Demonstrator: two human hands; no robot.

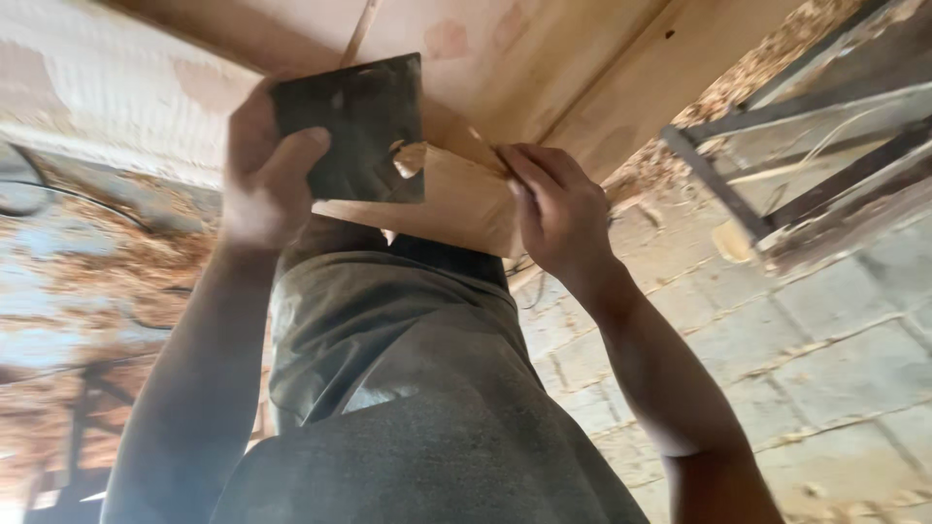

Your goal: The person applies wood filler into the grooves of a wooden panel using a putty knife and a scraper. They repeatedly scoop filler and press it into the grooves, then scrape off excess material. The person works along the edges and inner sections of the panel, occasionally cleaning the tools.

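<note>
My left hand [264, 175] grips a dark, worn square sheet [354, 126], like sandpaper or a thin metal plate, with the thumb across its left edge. A ragged hole shows near the sheet's right side. My right hand [558, 209] presses on the corner of a pale wooden panel [456, 199], fingers curled over its edge. The dark sheet lies flat against this wooden piece, which belongs to a larger light wooden frame [544, 68]. My grey trousers [408, 388] fill the lower middle of the view.
Wood shavings [748, 78] lie heaped at the upper right and scattered at the left [116, 262]. A dark metal frame [777, 165] stands at the right. Grey paving blocks [835, 369] cover the floor. A black cable [58, 194] runs along the left.
</note>
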